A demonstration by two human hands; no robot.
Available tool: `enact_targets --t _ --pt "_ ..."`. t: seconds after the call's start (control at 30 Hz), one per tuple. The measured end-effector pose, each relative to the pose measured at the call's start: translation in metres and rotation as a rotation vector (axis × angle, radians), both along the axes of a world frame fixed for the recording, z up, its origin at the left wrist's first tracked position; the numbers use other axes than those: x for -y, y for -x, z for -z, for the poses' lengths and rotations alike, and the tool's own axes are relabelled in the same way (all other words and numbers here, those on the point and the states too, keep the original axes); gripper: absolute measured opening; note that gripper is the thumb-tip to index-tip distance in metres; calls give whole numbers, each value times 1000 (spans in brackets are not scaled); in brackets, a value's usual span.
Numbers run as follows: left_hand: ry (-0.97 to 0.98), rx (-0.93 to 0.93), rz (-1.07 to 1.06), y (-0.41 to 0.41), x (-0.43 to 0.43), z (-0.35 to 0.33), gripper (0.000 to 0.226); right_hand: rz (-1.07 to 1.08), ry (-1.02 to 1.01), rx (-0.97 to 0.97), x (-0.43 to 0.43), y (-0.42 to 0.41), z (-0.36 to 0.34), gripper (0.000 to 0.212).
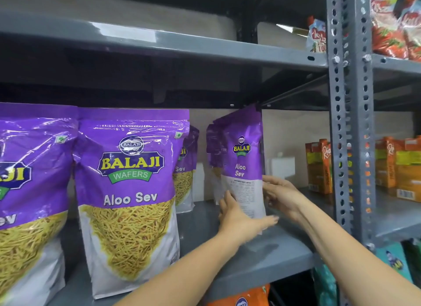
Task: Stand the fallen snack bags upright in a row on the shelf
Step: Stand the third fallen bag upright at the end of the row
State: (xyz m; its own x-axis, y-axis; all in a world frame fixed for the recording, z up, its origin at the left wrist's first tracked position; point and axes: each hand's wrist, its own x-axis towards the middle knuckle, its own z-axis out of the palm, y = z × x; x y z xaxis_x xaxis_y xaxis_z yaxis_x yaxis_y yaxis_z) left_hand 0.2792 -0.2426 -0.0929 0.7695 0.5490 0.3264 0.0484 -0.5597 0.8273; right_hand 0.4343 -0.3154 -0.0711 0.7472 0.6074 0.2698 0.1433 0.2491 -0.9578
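Purple Balaji Aloo Sev snack bags stand on a grey metal shelf (262, 255). One bag (129, 191) stands upright at the front, with another (25, 191) to its left, cut off by the frame edge. A third bag (185, 169) stands behind them. At the right, a bag (242, 160) is held upright with its back panel toward me. My left hand (239, 217) grips its lower left edge and base. My right hand (280, 191) presses its lower right side. More purple bags (213, 146) lean just behind it.
A grey perforated upright post (355, 123) bounds the shelf on the right. Orange juice cartons (319, 166) stand at the far right of the shelf and beyond the post. Red snack packets (391, 27) sit on the upper shelf. Orange and green bags lie on the shelf below.
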Motion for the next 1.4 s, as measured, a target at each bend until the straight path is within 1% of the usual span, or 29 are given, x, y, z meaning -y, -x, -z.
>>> enact_targets --t 0.07,0.13,0.17,0.23,0.3,0.33,0.37,0.4,0.43,0.47,0.5,0.53,0.57,0.67,0.7,0.73,0.77,0.8,0.83,0.9,0.93,1.0,1.1,1.17,1.2,1.33,1.37,1.4 --pt "69 62 5 -1 -1 -8 138 4 -37 26 0 4 -1 23" --pt "152 113 -54 -2 -5 -15 129 -19 -56 25 1 7 -1 31" --pt "180 126 -85 -3 -10 -17 120 -16 -56 29 0 6 0 40" --pt "241 176 -84 -4 -21 -18 87 -20 -64 26 -2 -1 1 66" --pt "294 215 -29 -5 -30 -15 57 -91 -77 -10 -1 -9 3 92" --pt "298 210 2 -5 -33 -14 50 -143 -76 -24 -1 -13 4 101" --pt "296 195 21 -5 -36 -12 53 -191 -63 -36 -1 -14 5 108" --pt "302 188 23 -6 -39 -8 69 -244 -39 -39 -2 -14 5 113" --pt "320 196 30 -13 -46 -3 91 -296 -16 -35 -1 -13 6 115" --pt "350 205 33 -24 -56 5 109 -346 -4 -25 -1 -12 7 113" --pt "372 215 24 -31 -61 9 119 -366 -4 -11 -2 -10 7 109" --pt "398 231 -12 -36 -64 11 120 -349 -3 2 -3 -10 8 108" --pt "442 253 -52 -35 -61 8 113 -314 5 13 -5 -11 9 109" --pt "577 382 -153 -21 -40 -10 70 -186 -3 58 -11 -7 10 114" --pt "584 398 -184 -21 -38 -11 62 -141 7 89 -11 -3 10 113" --pt "567 403 -210 -20 -36 -11 58 -100 20 115 -10 1 10 106" --pt "538 425 -221 -20 -35 -11 58 -60 29 137 -8 5 9 91" --pt "513 465 -213 -19 -35 -11 62 -30 33 150 -5 9 8 78" --pt "499 515 -190 -18 -35 -12 73 -34 32 141 -2 9 8 75" --pt "499 582 -145 -22 -37 -11 96 -94 53 112 2 10 9 88" --pt "504 587 -131 -25 -39 -10 104 -127 65 107 4 11 10 92" --pt "489 560 -110 -35 -44 -4 108 -158 65 127 5 13 14 94" --pt "434 527 -73 -36 -43 1 98 -165 29 127 6 16 18 107" --pt "415 495 -29 -28 -41 -2 91 -176 5 118 6 16 21 111" --pt "392 497 3 -22 -38 -5 84 -177 3 121 8 18 21 113" --pt "317 512 54 -1 -30 -9 45 -133 27 173 14 28 27 107" --pt "309 519 65 1 -30 -7 39 -117 31 185 16 31 28 104" --pt "302 524 76 4 -29 -5 39 -103 33 199 18 35 29 101"
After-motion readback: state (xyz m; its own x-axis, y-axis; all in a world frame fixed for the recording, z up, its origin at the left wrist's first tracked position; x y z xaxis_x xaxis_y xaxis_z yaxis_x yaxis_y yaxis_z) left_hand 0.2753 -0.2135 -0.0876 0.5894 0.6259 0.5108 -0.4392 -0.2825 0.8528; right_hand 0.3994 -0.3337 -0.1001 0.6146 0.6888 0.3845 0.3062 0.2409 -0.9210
